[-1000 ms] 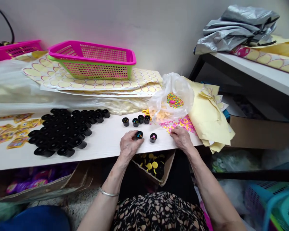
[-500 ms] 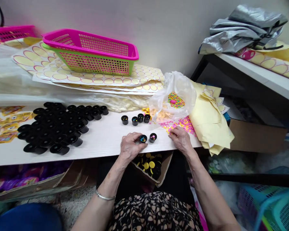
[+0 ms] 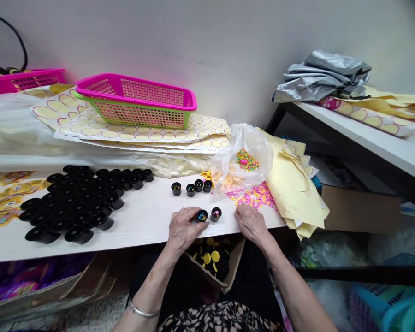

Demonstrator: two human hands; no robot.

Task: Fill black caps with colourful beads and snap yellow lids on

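My left hand (image 3: 184, 230) has its thumb and fingers closed around a small black cup (image 3: 202, 216) with blue and other coloured bits inside. Just right of it stands a second black cup (image 3: 216, 214) holding pink bits, touched by neither hand. My right hand (image 3: 251, 222) rests at the table's front edge, its fingers curled closed; whatever they may pinch is hidden. Beyond that hand, pink and yellow small pieces (image 3: 259, 194) lie scattered. Several more black cups (image 3: 191, 190) with coloured bits stand behind the left hand's cup.
Many black cups (image 3: 79, 203) crowd the table's left side, beside yellow cards (image 3: 7, 203). A clear bag (image 3: 224, 159) holds multicoloured beads (image 3: 248, 160). A pink and green basket (image 3: 141, 113) sits on sticker sheets. Below the table edge is a carton (image 3: 228, 272) with black and yellow parts.
My right hand has drawn back from the scattered pieces, leftward toward the two front cups. The left hand still grips its cup. The camera view has tilted up a little.
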